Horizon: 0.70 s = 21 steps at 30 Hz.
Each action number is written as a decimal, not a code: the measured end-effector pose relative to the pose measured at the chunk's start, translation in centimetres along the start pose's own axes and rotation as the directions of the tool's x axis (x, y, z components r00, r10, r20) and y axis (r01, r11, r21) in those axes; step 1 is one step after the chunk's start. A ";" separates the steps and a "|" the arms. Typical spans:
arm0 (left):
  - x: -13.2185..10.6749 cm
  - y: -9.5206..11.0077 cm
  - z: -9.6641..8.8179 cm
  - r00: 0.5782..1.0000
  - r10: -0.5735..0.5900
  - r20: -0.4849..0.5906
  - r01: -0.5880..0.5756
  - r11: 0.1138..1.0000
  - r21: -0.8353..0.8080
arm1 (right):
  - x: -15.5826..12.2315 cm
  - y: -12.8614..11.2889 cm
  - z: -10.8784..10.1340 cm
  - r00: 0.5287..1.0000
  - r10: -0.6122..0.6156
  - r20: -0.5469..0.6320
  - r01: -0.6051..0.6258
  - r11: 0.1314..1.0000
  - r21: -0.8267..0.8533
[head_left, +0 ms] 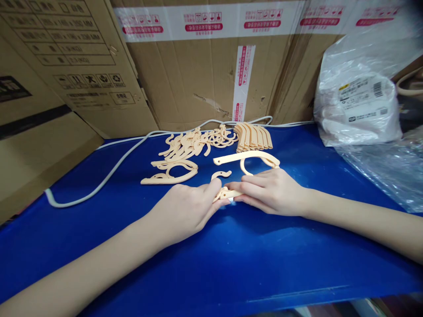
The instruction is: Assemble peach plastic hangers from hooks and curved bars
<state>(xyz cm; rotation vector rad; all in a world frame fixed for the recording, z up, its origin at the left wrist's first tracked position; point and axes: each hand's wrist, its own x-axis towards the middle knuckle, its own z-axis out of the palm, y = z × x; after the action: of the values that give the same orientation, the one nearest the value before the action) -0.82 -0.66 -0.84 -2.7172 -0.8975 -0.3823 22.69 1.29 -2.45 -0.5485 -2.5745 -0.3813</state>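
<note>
My left hand (pixel 187 211) and my right hand (pixel 269 191) meet at the middle of the blue table (pixel 231 264), fingers pinched together on a small peach plastic hanger piece (pixel 228 193). A small hook part (pixel 220 175) lies just behind my fingertips. A long curved peach arm (pixel 246 157) rests beyond my right hand. An assembled peach hanger (pixel 170 172) lies to the left. Further back sits a loose pile of hook parts (pixel 194 143) and a neat row of stacked arms (pixel 253 136).
Cardboard boxes (pixel 198 75) wall off the back and left. A white cable (pixel 109 169) runs across the table's back left. A clear plastic bag with a label (pixel 358 101) sits at the right, with more crinkled plastic (pixel 393 171) below it.
</note>
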 end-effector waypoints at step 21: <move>-0.1 -0.1 0.6 0.998 -0.016 0.058 0.012 0.997 0.071 | 0.1 0.1 -0.1 0.991 0.049 0.124 -0.053 0.998 0.027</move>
<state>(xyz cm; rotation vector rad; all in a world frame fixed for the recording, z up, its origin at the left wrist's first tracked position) -0.90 -0.41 -1.44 -2.6712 -0.9277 -0.2701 22.68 1.32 -2.30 -0.6439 -2.6733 -0.2986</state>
